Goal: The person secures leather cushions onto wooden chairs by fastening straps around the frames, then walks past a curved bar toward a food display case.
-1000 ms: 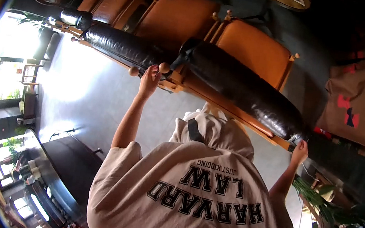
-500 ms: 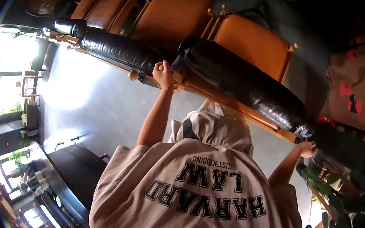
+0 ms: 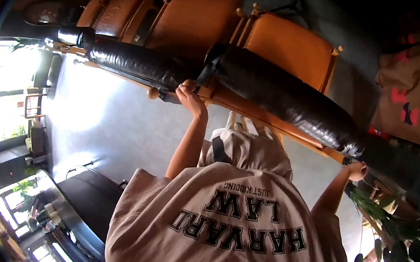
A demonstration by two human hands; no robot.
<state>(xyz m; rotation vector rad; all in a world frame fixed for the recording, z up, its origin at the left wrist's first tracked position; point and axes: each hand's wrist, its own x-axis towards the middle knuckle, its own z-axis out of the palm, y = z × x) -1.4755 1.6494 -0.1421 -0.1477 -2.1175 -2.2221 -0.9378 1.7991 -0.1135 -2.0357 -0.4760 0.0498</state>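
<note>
My left hand (image 3: 192,101) reaches up to a round wooden knob (image 3: 189,85) on a chair frame, its curled fingers touching the knob's lower side. A second wooden knob (image 3: 152,93) sits just to its left. Above the hand, a dark leather bolster (image 3: 140,62) with a black strap (image 3: 207,72) lies along the frame. Another dark leather bolster (image 3: 285,99) extends to the right. At that bolster's far end, my right hand (image 3: 357,171) is closed beside the corner of the wooden rail (image 3: 272,121). What its fingers hold is hidden.
Several tan leather seats (image 3: 293,47) with wooden posts stand beyond the bolsters. A brown cloth with red patches (image 3: 411,96) hangs at right, above green plants (image 3: 380,215). A dark table (image 3: 85,194) is at lower left, near bright windows (image 3: 7,89).
My left hand has shifted slightly down and right, and the knob it was covering now shows above its fingers. My right hand stays at the rail's end, slightly turned.
</note>
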